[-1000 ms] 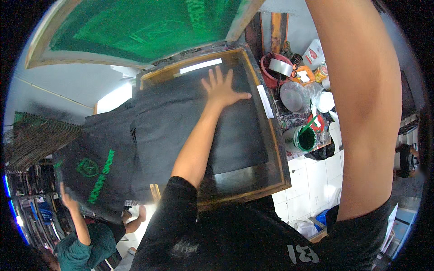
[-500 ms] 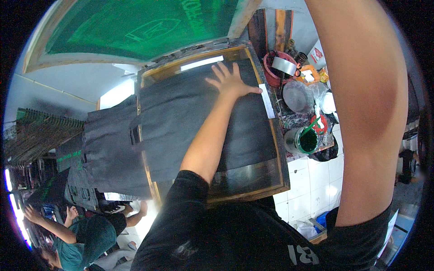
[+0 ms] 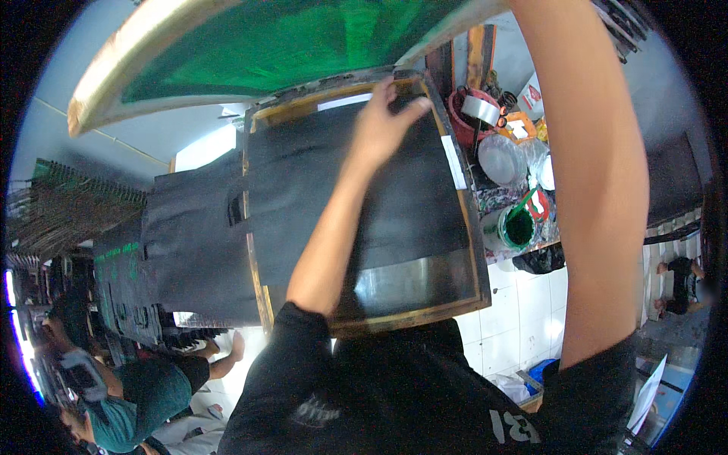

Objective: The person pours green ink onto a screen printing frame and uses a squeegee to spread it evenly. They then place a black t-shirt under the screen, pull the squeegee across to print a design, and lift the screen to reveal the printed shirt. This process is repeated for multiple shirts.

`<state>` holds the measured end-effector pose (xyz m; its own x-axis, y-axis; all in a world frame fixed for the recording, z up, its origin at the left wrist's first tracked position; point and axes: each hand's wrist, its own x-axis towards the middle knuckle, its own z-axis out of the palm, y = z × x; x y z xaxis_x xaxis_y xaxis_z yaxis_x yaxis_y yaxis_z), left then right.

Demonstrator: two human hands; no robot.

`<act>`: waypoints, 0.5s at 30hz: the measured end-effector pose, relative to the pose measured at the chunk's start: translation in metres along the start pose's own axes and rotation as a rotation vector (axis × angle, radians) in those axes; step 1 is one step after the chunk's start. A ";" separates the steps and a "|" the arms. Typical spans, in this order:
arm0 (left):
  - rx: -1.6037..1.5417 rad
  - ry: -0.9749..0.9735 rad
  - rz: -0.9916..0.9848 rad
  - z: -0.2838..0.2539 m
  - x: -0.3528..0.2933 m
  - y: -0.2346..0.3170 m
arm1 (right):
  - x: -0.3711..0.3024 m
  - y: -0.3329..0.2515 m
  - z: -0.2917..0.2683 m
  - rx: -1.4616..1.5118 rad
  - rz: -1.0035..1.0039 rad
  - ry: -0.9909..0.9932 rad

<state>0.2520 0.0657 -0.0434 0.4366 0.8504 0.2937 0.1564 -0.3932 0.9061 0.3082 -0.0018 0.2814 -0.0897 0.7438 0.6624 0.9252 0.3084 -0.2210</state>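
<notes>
A sheet of black fabric (image 3: 303, 167) lies on a low board with a wooden rim (image 3: 255, 265), its left part running past the rim. Over the fabric's far edge is my left hand (image 3: 383, 127), slightly blurred, thumb spread away from the fingers and nothing held. White strips (image 3: 453, 163) mark the board's right side and far side. Above the board's far end a screen-printing frame (image 3: 288, 53) with green mesh stands tilted up. My right arm reaches up along the right; its hand is beyond the picture's top edge.
On the right stand a pail of green ink (image 3: 519, 227), a round lid (image 3: 500, 161) and a reddish basket (image 3: 464, 125) holding a roll of tape (image 3: 481, 111). Another person (image 3: 144, 394) is at the lower left, near hanging dark fabric pieces (image 3: 117, 265).
My left hand has gone from lying spread on the fabric to its far edge, with the fingers drawn closer together. The raised screen has come nearer, tilting lower over the board.
</notes>
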 end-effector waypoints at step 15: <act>-0.557 0.038 -0.785 -0.096 -0.345 0.005 | -0.353 -0.029 0.159 -0.059 -0.113 -0.335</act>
<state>0.0171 -0.1961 -0.1108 0.3561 0.8150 -0.4571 -0.0559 0.5068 0.8602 0.2542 -0.1792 -0.0601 -0.2992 0.8633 0.4064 0.9215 0.3720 -0.1118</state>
